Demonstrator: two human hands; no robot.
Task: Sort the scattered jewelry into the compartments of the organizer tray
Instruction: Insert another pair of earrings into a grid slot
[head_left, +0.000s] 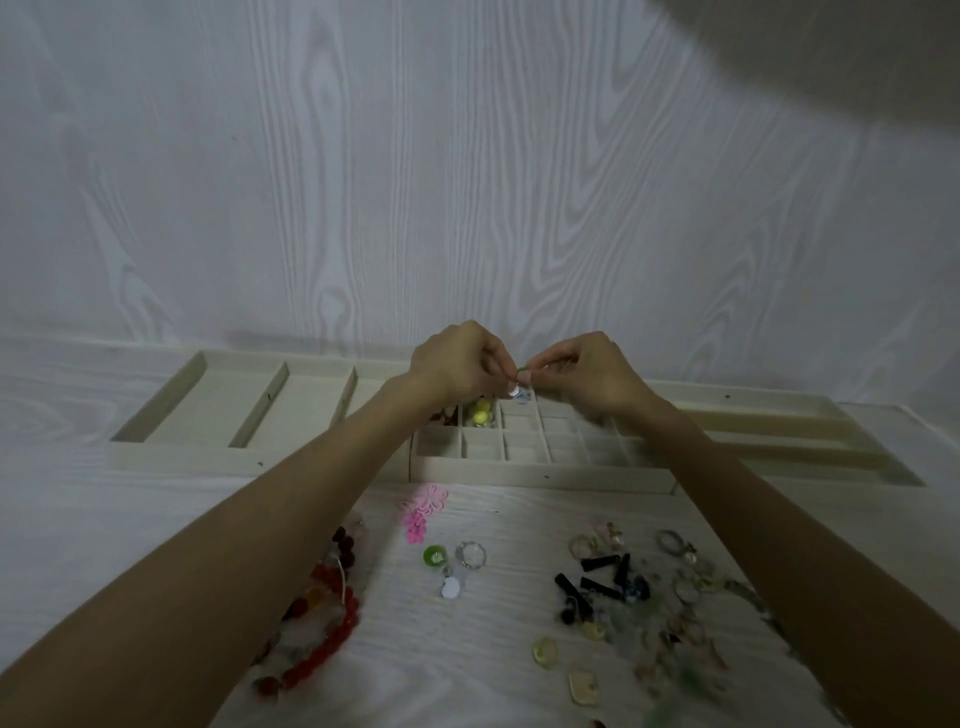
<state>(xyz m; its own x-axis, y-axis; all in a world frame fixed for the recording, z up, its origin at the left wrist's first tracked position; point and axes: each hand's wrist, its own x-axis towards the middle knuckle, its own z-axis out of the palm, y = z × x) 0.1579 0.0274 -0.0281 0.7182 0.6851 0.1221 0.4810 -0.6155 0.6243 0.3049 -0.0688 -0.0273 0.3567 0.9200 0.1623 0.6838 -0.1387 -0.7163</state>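
1. Red beaded necklace (332, 618): round glossy beads, lying near the table's front left, under your left forearm.
2. Organizer tray (519, 475): pale, straight-walled; long bare slots at left, small square cells at centre.
3. Your left hand (457, 364) and right hand (587, 371) meet above the cells, both pinching one small green earring (521, 375) with a dangling silvery disc.
4. Loose jewelry (639, 582): rings, dark tubes, scattered toward the right front.
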